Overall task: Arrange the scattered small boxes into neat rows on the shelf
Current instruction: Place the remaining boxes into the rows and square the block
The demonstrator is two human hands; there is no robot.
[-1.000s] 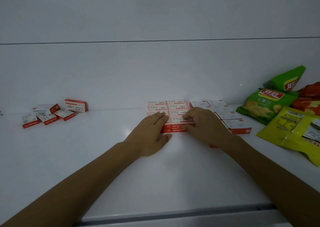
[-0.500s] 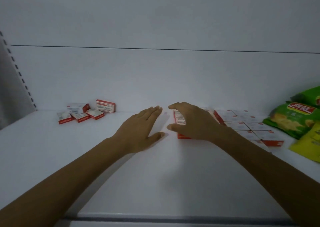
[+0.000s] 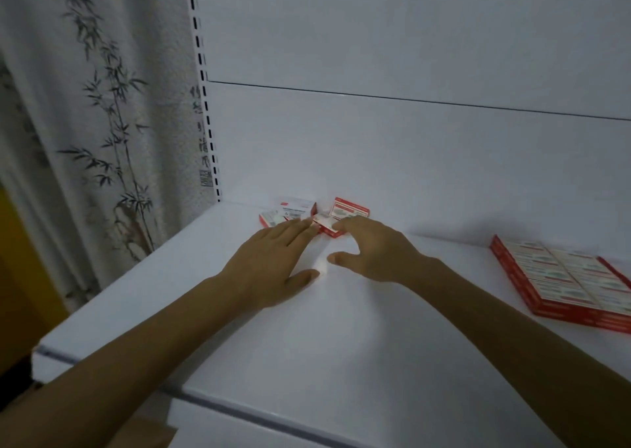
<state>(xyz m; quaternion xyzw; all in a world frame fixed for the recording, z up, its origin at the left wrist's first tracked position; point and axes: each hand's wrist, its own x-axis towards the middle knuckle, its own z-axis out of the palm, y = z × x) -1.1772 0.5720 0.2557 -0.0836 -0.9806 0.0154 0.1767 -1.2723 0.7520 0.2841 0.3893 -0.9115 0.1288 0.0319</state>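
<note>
1. Nearest, the shelf (image 3: 341, 338) was a smooth white panel with a soft sheen, ending in a rounded front lip.
2. To the right, about level with the hands, the arranged block (image 3: 566, 277) of small boxes lay flat. It showed red card sides and pale printed tops, with the edges flush in tidy rows.
3. The left hand (image 3: 269, 263) lay palm-down, fingers straight and close together, thumb out to the side, gripping nothing. Its fingertips reached the loose pile, but actual contact could not be told.
4. The right hand (image 3: 372, 249) was spread, fingers gently curved and thumb well apart from them, with nothing pinched. Its forefinger tip came down at the nearest carton.
5. The loose boxes (image 3: 297, 208) sat at the back left of the shelf, well apart from the block. They were about four small flat cartons at odd angles, and one tilted box (image 3: 350, 208) among them was propped up near the wall.
6. The step in hand looked like gathering these, the only loose ones in view. The next move called for a light pinch on the thin card. The boxes would then be carried right and set printed-face up, flush against the block's open edge.
7. Farthest stood the plain white back panel (image 3: 409, 147) with one thin seam and a slotted upright (image 3: 205, 106) at its left edge. Beyond that hung a textured curtain (image 3: 85, 106) printed with ink bamboo.
</note>
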